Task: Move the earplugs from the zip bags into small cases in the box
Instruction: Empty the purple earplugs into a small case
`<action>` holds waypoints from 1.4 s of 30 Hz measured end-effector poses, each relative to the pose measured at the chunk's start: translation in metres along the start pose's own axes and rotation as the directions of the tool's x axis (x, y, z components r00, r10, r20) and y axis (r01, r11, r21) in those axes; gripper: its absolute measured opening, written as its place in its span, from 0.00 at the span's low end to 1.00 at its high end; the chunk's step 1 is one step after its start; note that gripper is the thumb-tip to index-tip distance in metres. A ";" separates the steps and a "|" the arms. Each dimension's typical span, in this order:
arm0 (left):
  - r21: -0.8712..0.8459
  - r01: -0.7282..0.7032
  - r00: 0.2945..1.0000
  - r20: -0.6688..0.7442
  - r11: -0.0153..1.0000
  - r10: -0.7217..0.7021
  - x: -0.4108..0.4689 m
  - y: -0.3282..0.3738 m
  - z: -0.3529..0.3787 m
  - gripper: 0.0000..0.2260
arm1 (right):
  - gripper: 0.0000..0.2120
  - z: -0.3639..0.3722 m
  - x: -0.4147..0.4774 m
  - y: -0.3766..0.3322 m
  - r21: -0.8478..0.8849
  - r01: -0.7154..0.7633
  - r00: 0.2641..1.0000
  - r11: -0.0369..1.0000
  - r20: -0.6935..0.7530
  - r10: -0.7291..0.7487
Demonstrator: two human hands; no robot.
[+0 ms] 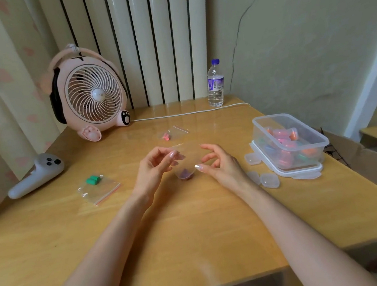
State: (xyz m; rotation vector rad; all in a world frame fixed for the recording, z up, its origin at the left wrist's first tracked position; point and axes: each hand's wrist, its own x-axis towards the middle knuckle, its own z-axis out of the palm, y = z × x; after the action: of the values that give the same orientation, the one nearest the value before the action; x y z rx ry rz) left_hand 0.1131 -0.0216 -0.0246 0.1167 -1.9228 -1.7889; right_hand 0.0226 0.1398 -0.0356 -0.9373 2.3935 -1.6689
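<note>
Head: fan (95, 95), bottle (215, 86) beyond zip bag (186, 158)

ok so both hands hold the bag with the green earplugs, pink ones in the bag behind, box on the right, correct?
No. Head view: the bag between left hand and right hand holds purple earplugs; the green earplugs lie bagged on the table, left. Pink ones behind, box on the right: correct.
</note>
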 end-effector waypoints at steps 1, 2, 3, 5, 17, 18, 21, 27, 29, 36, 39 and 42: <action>0.004 0.004 1.000 0.025 1.000 -0.004 0.000 -0.001 0.000 0.05 | 0.21 -0.001 0.000 0.000 -0.019 0.018 1.000 1.000 0.005 -0.018; 0.035 0.006 0.999 0.054 0.999 -0.008 0.000 -0.004 0.000 0.08 | 0.17 0.000 0.000 0.000 -0.051 0.036 0.999 0.998 0.015 -0.036; 0.105 0.002 0.996 0.084 0.994 -0.010 0.001 -0.006 0.000 0.12 | 0.13 0.000 0.000 0.000 -0.082 0.050 0.999 0.995 0.019 -0.049; 0.303 -0.003 0.992 0.124 0.953 -0.037 0.001 -0.012 0.001 0.15 | 0.05 0.002 0.000 0.001 -0.109 0.045 0.999 0.993 -0.004 -0.046; 0.385 -0.035 0.995 0.103 0.922 -0.005 0.002 -0.012 0.003 0.07 | 0.11 0.000 0.003 -0.001 0.123 0.053 0.995 0.991 -0.092 -0.042; 0.363 -0.024 0.997 0.074 0.931 -0.003 0.002 -0.012 0.003 0.07 | 0.09 -0.001 0.003 -0.001 0.115 0.041 0.996 0.993 -0.083 -0.031; 0.313 0.051 0.996 -0.087 0.948 -0.025 0.005 -0.014 -0.001 0.09 | 0.08 -0.005 0.005 0.005 -0.177 -0.014 0.991 0.984 -0.132 -0.010; 0.222 0.223 0.922 -0.364 0.949 -0.131 0.012 -0.025 -0.017 0.18 | 0.14 -0.018 0.001 0.010 -0.672 -0.234 0.960 0.702 -0.273 0.058; 0.260 0.237 0.919 -0.372 0.936 -0.129 0.013 -0.025 -0.016 0.25 | 0.16 -0.020 0.000 0.010 -0.685 -0.271 0.951 0.677 -0.298 0.079; 0.355 0.073 0.926 -0.372 0.932 0.069 0.008 -0.016 -0.011 0.12 | 0.17 -0.022 0.003 0.012 -0.705 -0.256 0.964 0.662 -0.241 0.117; 0.358 0.005 0.953 -0.285 0.934 0.104 0.006 -0.014 -0.006 0.06 | 0.17 -0.022 0.004 0.013 -0.719 -0.267 0.960 0.641 -0.256 0.113; 0.369 -0.019 0.969 -0.222 0.929 0.108 0.005 -0.015 -0.004 0.05 | 0.17 -0.021 0.007 0.017 -0.782 -0.268 0.963 0.563 -0.230 0.140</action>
State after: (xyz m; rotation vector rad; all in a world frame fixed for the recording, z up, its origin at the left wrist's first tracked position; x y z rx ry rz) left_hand 0.1057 -0.0291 -0.0375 0.3753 -2.0311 -1.2910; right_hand 0.0016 0.1570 -0.0403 -0.5284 3.2581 -0.4791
